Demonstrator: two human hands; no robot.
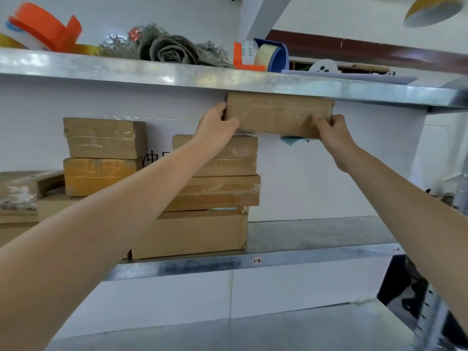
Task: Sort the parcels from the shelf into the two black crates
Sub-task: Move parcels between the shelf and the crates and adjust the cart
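Parcel (278,114), brown cardboard wrapped in clear tape, is held long side level, close under the front edge of the upper shelf (152,74) and directly above a stack of 3 parcels (215,193); whether it has cleared the top one cannot be told. Left hand (217,125) grips the parcel's left end, thumb across the front face. Right hand (331,131) grips the lower right corner, fingers curled over the front. A teal slip (293,141) shows under the parcel's bottom edge, nothing legible on it. Step in hand, by my reading: lifting 1 parcel off the shelf. The next move calls for drawing it back clear of the upper shelf lip, then turning to the 2 black crates, which are out of view. How to pick the crate is unclear, since no label is readable on the held box. Further left, 2 taped parcels (103,155) sit stacked. All rest on the middle shelf (316,231), whose front rail carries a small tag reading "1-3" (257,261). Large black characters (152,158) on the white back wall are mostly hidden behind the arm and boxes. On top: orange tape rolls (43,26), grey netting (167,46), a tape dispenser (271,57).
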